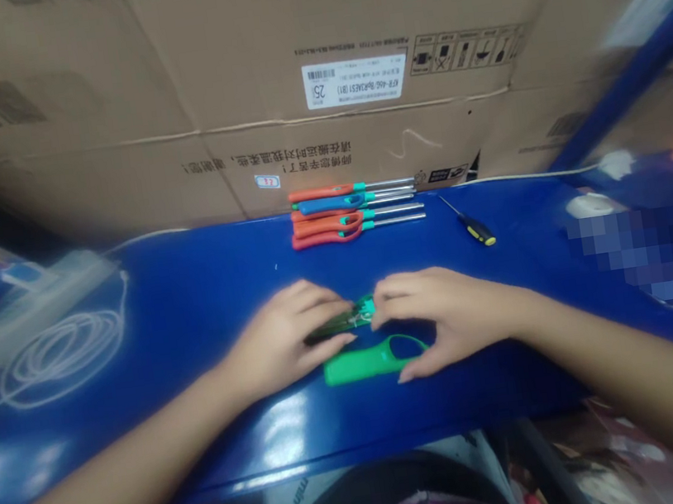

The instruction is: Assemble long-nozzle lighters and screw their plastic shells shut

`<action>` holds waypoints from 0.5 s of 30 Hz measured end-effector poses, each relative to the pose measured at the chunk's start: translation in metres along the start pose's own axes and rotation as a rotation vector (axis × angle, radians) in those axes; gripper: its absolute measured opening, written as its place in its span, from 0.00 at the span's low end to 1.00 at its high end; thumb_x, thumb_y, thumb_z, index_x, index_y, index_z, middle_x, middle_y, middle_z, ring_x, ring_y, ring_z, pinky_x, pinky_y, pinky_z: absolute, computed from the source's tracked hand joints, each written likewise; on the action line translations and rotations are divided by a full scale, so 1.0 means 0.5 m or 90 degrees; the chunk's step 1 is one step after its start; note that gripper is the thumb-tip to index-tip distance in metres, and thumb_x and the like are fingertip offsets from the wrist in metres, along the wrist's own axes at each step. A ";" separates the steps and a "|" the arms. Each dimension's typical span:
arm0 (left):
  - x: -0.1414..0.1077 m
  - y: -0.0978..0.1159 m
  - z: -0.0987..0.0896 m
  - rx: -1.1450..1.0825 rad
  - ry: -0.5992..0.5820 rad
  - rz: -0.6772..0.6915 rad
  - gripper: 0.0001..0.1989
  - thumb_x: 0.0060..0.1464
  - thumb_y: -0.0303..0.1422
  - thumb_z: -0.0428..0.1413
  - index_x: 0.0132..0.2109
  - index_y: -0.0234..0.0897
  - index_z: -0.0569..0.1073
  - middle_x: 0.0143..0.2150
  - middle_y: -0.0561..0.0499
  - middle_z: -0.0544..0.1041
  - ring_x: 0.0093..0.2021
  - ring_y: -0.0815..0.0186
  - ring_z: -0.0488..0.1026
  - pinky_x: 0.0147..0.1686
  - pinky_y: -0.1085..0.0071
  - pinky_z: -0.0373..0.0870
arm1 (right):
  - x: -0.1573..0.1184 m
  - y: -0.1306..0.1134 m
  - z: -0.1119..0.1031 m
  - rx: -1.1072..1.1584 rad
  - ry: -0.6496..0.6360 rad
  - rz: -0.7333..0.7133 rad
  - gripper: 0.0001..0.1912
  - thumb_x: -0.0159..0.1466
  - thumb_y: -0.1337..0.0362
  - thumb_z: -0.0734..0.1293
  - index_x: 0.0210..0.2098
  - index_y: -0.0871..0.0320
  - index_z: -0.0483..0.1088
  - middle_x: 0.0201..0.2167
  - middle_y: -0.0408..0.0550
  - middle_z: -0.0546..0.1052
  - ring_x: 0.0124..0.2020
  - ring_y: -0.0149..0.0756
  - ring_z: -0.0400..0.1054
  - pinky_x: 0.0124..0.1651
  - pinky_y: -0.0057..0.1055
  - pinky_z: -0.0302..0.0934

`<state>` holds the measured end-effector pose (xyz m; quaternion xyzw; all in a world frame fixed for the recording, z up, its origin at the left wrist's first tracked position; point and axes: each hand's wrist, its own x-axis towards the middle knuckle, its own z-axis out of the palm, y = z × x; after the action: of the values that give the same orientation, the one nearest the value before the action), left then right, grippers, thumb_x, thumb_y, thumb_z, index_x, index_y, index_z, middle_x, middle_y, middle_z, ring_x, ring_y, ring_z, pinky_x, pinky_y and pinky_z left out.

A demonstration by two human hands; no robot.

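Both of your hands meet at the middle of the blue counter [194, 305]. Your left hand [289, 334] has its fingers curled down over a dark, slim inner part [337, 323], grip closed on it from the left end. Your right hand [439, 313] pinches the same piece at its teal tip [366, 307], fingertips together, so the part is held between the two hands just above the counter. Directly below it, touching your right thumb, lies a green handle shell [368, 360] with a loop opening, flat on the counter and apart from the dark part. Judging by that, the piece in hand looks not yet joined to its shell; whether anything is already seated inside it cannot be told, as your fingers cover most of it. At the back of the counter, against the cardboard box [312, 80], sits a neat row of finished-looking lighters [356, 210], orange and blue handles with metal stems pointing right. A yellow-and-black screwdriver [470, 225] lies to their right, untouched. A coil of white cable [63, 357] lies well off to the left.
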<state>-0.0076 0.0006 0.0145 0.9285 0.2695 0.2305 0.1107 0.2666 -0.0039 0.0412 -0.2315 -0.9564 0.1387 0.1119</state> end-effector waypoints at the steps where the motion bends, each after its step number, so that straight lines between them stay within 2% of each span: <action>1: 0.001 0.001 -0.003 0.005 -0.002 -0.007 0.16 0.63 0.38 0.59 0.55 0.38 0.76 0.50 0.45 0.78 0.48 0.59 0.73 0.50 0.61 0.71 | 0.000 -0.003 -0.002 -0.004 -0.035 0.008 0.27 0.59 0.43 0.72 0.49 0.56 0.72 0.48 0.51 0.74 0.47 0.42 0.70 0.43 0.34 0.63; 4: 0.002 0.002 -0.013 0.029 -0.027 -0.029 0.18 0.61 0.38 0.59 0.56 0.39 0.75 0.51 0.45 0.78 0.48 0.57 0.73 0.50 0.59 0.70 | 0.002 -0.008 -0.004 -0.005 -0.105 0.032 0.22 0.61 0.48 0.72 0.47 0.56 0.71 0.47 0.50 0.73 0.46 0.42 0.69 0.43 0.35 0.64; 6: 0.001 0.001 -0.019 0.039 -0.055 -0.040 0.18 0.60 0.38 0.59 0.56 0.40 0.75 0.50 0.46 0.78 0.48 0.57 0.73 0.50 0.59 0.70 | 0.002 -0.008 -0.005 0.011 -0.118 0.046 0.17 0.63 0.53 0.72 0.45 0.56 0.71 0.46 0.50 0.72 0.45 0.41 0.69 0.44 0.35 0.64; 9: 0.000 -0.005 -0.019 0.023 -0.073 -0.048 0.16 0.62 0.36 0.57 0.55 0.39 0.75 0.48 0.46 0.79 0.47 0.58 0.74 0.48 0.61 0.71 | 0.001 -0.008 -0.004 0.030 -0.111 0.066 0.15 0.64 0.56 0.71 0.44 0.58 0.71 0.46 0.51 0.71 0.46 0.41 0.68 0.46 0.35 0.64; 15: 0.001 -0.018 0.004 -0.040 -0.034 -0.052 0.14 0.65 0.35 0.56 0.55 0.38 0.76 0.48 0.47 0.79 0.48 0.61 0.73 0.50 0.63 0.72 | 0.002 -0.002 0.000 0.016 -0.060 0.068 0.13 0.61 0.61 0.73 0.41 0.58 0.69 0.43 0.49 0.72 0.44 0.41 0.67 0.48 0.37 0.63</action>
<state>-0.0106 0.0082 0.0100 0.9185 0.2970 0.2092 0.1562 0.2654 -0.0041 0.0414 -0.2738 -0.9451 0.1673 0.0621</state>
